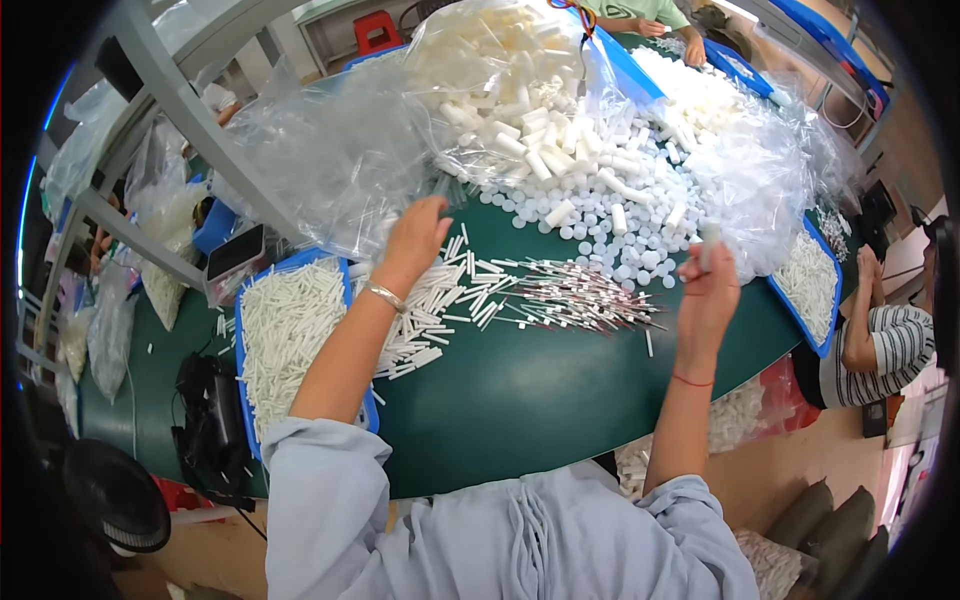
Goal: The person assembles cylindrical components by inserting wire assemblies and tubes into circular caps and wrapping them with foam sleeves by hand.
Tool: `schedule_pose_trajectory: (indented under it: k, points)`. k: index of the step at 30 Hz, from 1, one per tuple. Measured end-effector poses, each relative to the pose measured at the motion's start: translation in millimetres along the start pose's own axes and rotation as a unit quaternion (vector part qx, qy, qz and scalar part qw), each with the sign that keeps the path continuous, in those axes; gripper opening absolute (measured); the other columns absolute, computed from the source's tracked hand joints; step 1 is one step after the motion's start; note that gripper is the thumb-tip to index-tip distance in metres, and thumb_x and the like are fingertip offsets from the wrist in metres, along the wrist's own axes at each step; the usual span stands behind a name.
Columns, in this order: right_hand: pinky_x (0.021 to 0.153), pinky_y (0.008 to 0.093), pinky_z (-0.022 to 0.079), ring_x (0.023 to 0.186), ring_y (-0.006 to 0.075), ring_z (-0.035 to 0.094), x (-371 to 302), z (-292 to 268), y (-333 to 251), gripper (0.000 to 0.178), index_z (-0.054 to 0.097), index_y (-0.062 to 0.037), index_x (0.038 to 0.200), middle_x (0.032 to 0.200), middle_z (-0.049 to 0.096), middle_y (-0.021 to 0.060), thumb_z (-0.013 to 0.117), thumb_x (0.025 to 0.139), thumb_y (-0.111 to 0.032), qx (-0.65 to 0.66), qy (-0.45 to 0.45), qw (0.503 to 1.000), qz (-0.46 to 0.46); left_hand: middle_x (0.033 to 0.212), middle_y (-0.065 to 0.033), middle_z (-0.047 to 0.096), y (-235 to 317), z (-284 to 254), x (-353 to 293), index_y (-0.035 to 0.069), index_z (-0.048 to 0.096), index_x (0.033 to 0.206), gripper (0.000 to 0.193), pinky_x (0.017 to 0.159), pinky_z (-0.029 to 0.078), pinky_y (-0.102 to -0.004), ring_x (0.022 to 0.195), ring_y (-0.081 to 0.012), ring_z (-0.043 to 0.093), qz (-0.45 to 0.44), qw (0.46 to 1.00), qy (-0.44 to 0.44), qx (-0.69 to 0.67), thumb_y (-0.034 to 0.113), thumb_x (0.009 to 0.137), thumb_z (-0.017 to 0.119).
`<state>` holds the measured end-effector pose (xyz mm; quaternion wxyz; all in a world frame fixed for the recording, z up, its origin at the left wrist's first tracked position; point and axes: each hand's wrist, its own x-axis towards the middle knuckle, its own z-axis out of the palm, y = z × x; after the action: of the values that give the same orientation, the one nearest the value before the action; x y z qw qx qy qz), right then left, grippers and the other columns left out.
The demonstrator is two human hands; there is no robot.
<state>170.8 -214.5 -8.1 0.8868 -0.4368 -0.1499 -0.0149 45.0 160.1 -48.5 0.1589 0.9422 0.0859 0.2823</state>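
Note:
My left hand (414, 243) is stretched over the table, its fingers curled together beside some small clear tubes (452, 190) at the edge of a plastic bag. What it holds, if anything, I cannot make out. My right hand (708, 290) is raised, gripping a pale translucent cylinder (711, 240) upright in the fingertips. Between the hands lie a pile of thin white sticks (420, 325) and a bundle of thin wired pieces with white tips (585, 298). Round translucent caps (610, 240) are spread beyond them, mixed with a few white cylinders (559, 213).
A blue tray (350, 285) of white sticks stands at my left, another blue tray (828, 335) at right. Large clear bags (330, 150) and a heap of white cylinders (520, 130) cover the far side. A grey metal frame (195, 110) rises at left. Other people sit around the table.

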Motion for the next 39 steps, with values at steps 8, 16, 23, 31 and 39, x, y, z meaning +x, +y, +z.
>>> schedule_pose_trajectory:
  k: [8, 16, 23, 31, 39]
  points:
    - [0.069, 0.0197, 0.047, 0.082, 0.0074, 0.059, -62, 60, -16, 0.026, 0.065, 0.0005, 0.111, 0.101, 0.067, 0.0049, 0.068, 0.086, -0.004, -0.189, -0.232, 0.954, 0.038, 0.095, -0.0009, 0.056, 161, -47, -38, 0.006, 0.052, 0.124, 0.028, 0.069, 0.043, -0.0206, 0.078, -0.006, 0.051, -0.05, 0.888, -0.155, -0.431, 0.016, 0.098, 0.052]
    - [0.062, 0.0252, 0.049, 0.071, 0.0119, 0.061, -85, 67, -32, 0.022, 0.07, -0.0039, 0.102, 0.088, 0.069, 0.0063, 0.073, 0.08, -0.006, -0.364, -0.361, 0.854, -0.089, 0.094, -0.0019, 0.061, 174, -58, -81, 0.002, 0.06, 0.116, 0.029, 0.071, 0.046, -0.0226, 0.079, -0.0079, 0.055, -0.112, 0.824, -0.152, -0.535, 0.021, 0.094, 0.062]
    - [0.064, 0.0343, 0.049, 0.073, 0.025, 0.061, -105, 61, -51, 0.021, 0.07, -0.0071, 0.095, 0.08, 0.063, 0.0096, 0.073, 0.074, -0.006, -0.446, -0.492, 0.733, -0.147, 0.081, -0.003, 0.06, 188, -62, -119, 0.004, 0.063, 0.105, 0.023, 0.064, 0.045, -0.0251, 0.07, -0.0091, 0.053, -0.091, 0.902, -0.216, -0.362, 0.024, 0.093, 0.062]
    - [0.067, 0.0394, 0.048, 0.076, 0.0301, 0.06, -138, 67, -15, 0.046, 0.054, -0.0064, 0.118, 0.083, 0.063, 0.0117, 0.071, 0.075, -0.005, -0.415, -0.546, 0.716, -0.129, 0.083, -0.0118, 0.069, 188, -52, -140, 0.003, 0.068, 0.092, 0.043, 0.07, 0.049, -0.0325, 0.077, -0.0273, 0.066, -0.149, 0.896, -0.243, -0.339, 0.045, 0.082, 0.067]
    - [0.086, 0.0312, 0.049, 0.106, 0.0215, 0.06, -139, 64, 2, 0.038, 0.068, -0.0043, 0.109, 0.119, 0.06, 0.0107, 0.078, 0.072, -0.009, -0.273, -0.44, 0.854, 0.045, 0.078, 0.0036, 0.054, 171, -56, -138, 0.002, 0.06, 0.1, 0.031, 0.056, 0.038, -0.0216, 0.063, -0.0074, 0.045, -0.307, 0.607, -0.312, -0.663, 0.032, 0.098, 0.052]
